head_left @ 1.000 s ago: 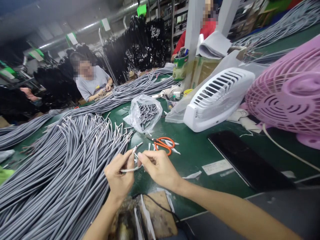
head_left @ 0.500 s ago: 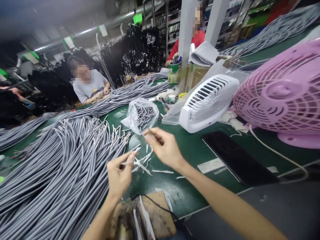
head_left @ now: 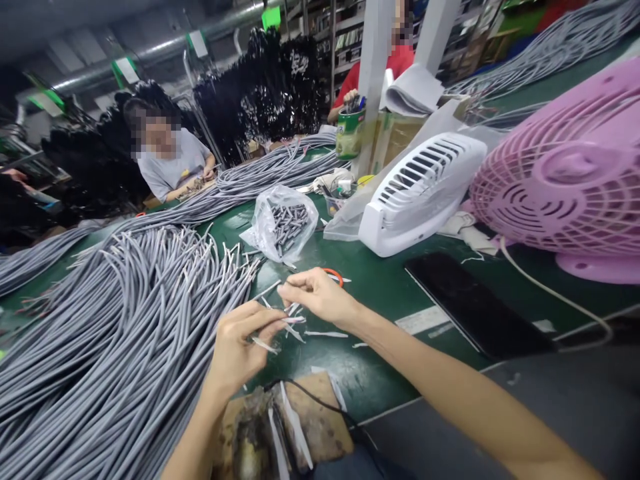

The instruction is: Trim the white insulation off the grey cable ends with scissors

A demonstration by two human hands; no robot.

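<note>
Head view: a thin, pale, stick-like piece (head_left: 295, 320) pokes out past the fingers of the left hand (head_left: 241, 340), which pinch it tightly. It looks light and a bit bendy, so a gentle pinch near its end should do; being so small, it may slip. The fingers of the right hand (head_left: 321, 297) curl close together just above it; I cannot tell if they hold anything. Half a second ago they were farther off, by the clear, crinkly plastic bag (head_left: 263, 215); now they are near the left ones. Long grey cables (head_left: 150, 333) lie left of both hands' fingers.
</note>
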